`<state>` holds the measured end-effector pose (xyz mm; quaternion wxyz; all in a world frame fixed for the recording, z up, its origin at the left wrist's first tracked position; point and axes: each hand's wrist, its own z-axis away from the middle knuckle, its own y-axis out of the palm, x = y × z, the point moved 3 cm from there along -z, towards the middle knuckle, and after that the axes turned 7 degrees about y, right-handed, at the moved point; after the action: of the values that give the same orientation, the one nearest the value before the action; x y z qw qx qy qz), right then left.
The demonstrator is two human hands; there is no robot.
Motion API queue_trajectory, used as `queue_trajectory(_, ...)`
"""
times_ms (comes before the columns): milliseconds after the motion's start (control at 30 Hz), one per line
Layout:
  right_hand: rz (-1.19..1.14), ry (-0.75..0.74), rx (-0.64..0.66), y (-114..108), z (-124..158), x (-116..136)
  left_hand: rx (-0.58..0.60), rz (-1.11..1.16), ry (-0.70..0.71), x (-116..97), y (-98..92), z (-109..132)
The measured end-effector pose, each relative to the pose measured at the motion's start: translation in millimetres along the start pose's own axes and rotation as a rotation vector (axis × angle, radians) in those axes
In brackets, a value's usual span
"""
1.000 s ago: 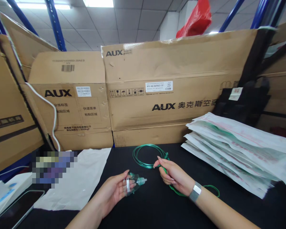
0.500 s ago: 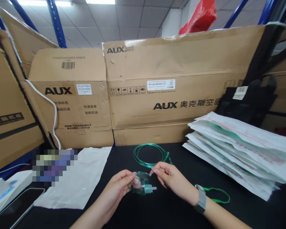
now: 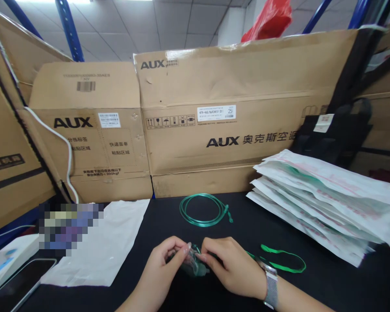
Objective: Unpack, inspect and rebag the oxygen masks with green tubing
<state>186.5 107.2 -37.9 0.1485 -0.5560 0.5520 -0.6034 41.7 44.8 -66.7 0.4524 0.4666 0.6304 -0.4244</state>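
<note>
Between my hands is a small clear-green oxygen mask (image 3: 195, 269), its connector end pointing right and down. My left hand (image 3: 170, 262) grips the mask's left side between thumb and fingers. At its upper right edge, my right hand (image 3: 225, 264) is closed in a pinch on the mask; the fingertips partly cover the spot. A green elastic strap (image 3: 287, 269) lies by the right wrist, partly behind it. Beyond the hands a coil of green tubing (image 3: 182, 212) rests on the black table (image 3: 164, 229).
At the right lies a stack of white packets (image 3: 312, 208). To the left are a flat white wrapper (image 3: 117, 242) and a phone (image 3: 17, 284). Large cardboard boxes (image 3: 188, 151) wall off the back, with a black bag (image 3: 331, 134) at the right.
My right hand has come left and down onto the mask, its fingers now closed on the edge. The mask has tilted and sits slightly lower. More of the green strap shows.
</note>
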Motion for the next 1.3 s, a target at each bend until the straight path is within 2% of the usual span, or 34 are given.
queue_trajectory(133,0.047,-0.027,-0.002,0.8,0.5,1.0,0.021,-0.120,0.068,-3.7,1.2,4.4)
queue_trajectory(433,0.074,-0.041,-0.009,3.3,1.8,2.4,0.074,-0.243,0.122,-10.0,2.0,5.1)
queue_trajectory(733,0.112,0.013,-0.051,0.4,-0.7,-4.3,0.073,-0.221,0.124,-6.4,0.6,3.7)
queue_trajectory(933,0.137,-0.085,-0.135,-1.5,-0.7,-6.8,0.087,-0.097,0.077,-1.3,1.1,2.3)
queue_trajectory(1033,0.086,-0.131,-0.117,-3.2,-0.9,-6.0,0.104,-0.015,0.052,0.3,1.6,1.0)
queue_trajectory(1100,0.020,-0.098,-0.103,-4.5,-2.3,-6.6,0.105,0.025,0.043,-0.1,1.5,0.4)
queue_trajectory(1200,-0.175,0.055,-0.047,-2.3,-6.1,-10.9,0.104,0.046,0.042,-2.1,1.6,0.6)
queue_trajectory(1300,-0.436,0.191,0.089,8.1,-8.8,-16.2,0.119,0.073,0.033,-2.9,3.4,1.8)
